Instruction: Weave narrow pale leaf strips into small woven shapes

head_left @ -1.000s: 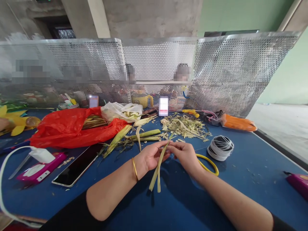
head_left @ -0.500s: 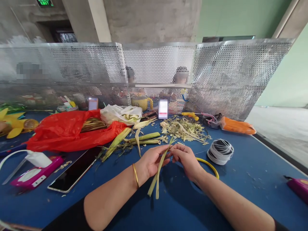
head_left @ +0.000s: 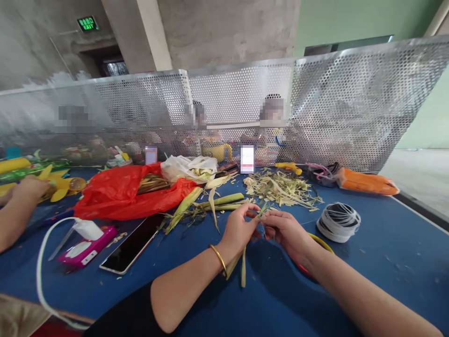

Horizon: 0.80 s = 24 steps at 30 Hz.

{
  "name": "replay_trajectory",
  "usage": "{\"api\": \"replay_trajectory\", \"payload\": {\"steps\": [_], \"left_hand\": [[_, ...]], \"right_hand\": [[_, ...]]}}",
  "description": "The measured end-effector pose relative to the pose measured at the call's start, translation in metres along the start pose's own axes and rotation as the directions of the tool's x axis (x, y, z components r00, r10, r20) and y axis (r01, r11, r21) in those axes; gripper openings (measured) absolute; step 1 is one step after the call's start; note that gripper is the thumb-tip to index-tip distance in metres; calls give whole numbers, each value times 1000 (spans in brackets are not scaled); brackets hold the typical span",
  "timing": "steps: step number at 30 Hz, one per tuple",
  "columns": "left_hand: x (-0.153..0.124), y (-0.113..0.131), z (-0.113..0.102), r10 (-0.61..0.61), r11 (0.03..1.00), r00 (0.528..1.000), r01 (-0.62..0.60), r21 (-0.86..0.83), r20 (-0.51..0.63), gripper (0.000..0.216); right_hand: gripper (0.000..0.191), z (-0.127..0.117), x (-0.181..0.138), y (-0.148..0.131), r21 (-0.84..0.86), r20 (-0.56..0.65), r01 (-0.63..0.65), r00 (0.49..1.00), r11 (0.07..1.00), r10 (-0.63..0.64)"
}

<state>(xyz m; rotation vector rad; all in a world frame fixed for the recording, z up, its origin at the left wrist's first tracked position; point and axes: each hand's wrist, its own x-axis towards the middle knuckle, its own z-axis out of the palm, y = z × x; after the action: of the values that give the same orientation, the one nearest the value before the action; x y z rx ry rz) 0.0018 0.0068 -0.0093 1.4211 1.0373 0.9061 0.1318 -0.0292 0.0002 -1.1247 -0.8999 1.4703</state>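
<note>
My left hand point(head_left: 240, 227) is closed around pale green husk strips point(head_left: 243, 271). Their lower ends hang below the palm, one behind the braceleted wrist. Close beside it, my right hand point(head_left: 286, 230) pinches at the upper end of the same strips, with thumb and fingers together. Thin frayed green fibres point(head_left: 264, 210) stick out above the fingertips. A thin pale strand seems to run between the hands, too fine to make out. Under my right wrist lies a curved yellow and red thing point(head_left: 322, 242), mostly hidden by the arm.
Husk scraps point(head_left: 280, 187) and whole husks point(head_left: 224, 200) lie ahead. A roll of white cord point(head_left: 338, 222) stands right, by an orange packet point(head_left: 366, 181). Left are a red bag point(head_left: 112, 196), phone point(head_left: 131, 245) and power strip point(head_left: 87, 245). Another person's hand point(head_left: 33, 187) reaches in; a perforated screen point(head_left: 242, 93) stands behind.
My left hand has turned and closed over the strips, its back now covering them. The view has shifted left, and another person's arm has come in at the left edge.
</note>
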Motion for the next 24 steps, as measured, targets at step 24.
{"api": "replay_trajectory", "payload": {"steps": [24], "left_hand": [[4,-13,1,27,994,996,-18,105,-85,12]], "right_hand": [[16,-17,12,4,-862,101,284,907,419,-408]]}}
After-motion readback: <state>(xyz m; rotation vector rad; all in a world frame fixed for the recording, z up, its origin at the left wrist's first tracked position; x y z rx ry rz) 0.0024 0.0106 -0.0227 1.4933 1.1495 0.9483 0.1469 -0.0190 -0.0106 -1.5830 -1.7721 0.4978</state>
